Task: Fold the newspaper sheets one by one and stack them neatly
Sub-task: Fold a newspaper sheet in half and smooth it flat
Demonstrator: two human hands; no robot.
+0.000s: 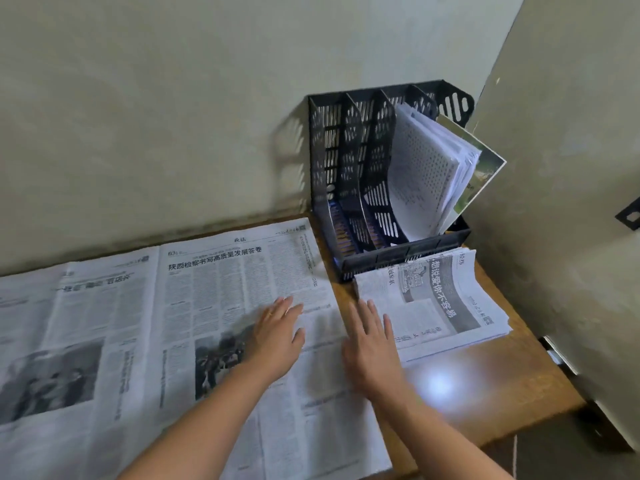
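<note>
Wooden table (478, 403) against wall, glare spot on bare right part. Open newspaper sheet (166, 327) spread flat, unfolded, covers most of table left and centre. Black mesh file rack (349, 174) at back right corner, white papers (426, 174) leaning in rightmost slot. Stack of folded newspapers (440, 299) just in front of rack, right of open sheet. Left hand (277, 337) flat on sheet, fingers straight, gripping nothing. Right hand (372, 344) palm down, fingers spread, over sheet's right edge, fingertips at stack's left edge, holding nothing.
</note>
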